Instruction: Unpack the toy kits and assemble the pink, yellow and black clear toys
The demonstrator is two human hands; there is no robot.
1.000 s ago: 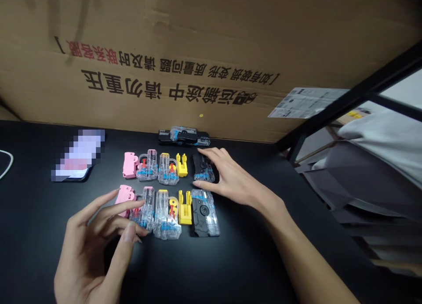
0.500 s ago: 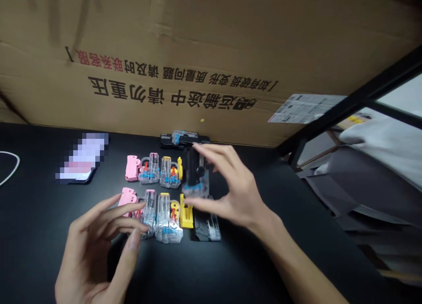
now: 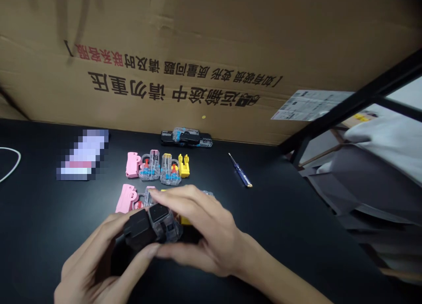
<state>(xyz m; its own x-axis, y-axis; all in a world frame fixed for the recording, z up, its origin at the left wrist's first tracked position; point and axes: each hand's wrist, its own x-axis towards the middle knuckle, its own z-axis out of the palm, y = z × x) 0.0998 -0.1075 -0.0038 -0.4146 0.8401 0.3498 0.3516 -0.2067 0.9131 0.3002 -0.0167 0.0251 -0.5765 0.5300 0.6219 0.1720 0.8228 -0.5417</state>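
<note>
A black and clear plastic piece (image 3: 158, 225) is held between both hands above the dark table's near part. My left hand (image 3: 99, 260) grips its black left end with thumb and fingers. Fingers and thumb of my right hand (image 3: 204, 233) close around its clear right end. Behind the hands lie a pink piece (image 3: 132, 164), a clear piece with blue and red parts (image 3: 150, 166), another clear piece (image 3: 170, 170) and a yellow piece (image 3: 183, 165). A nearer pink piece (image 3: 125, 198) shows beside the held piece; others there are mostly hidden by my right hand.
Black and clear parts (image 3: 186, 137) lie against a large cardboard box (image 3: 184, 40). A screwdriver (image 3: 240, 170) rests on the right, a blurred phone (image 3: 84, 154) on the left. A white cable (image 3: 13, 154) lies far left. A black metal frame (image 3: 349, 104) stands at right.
My right hand has brought the black and clear piece down and left. My left hand has closed on it. The screwdriver and the far yellow piece now show fully.
</note>
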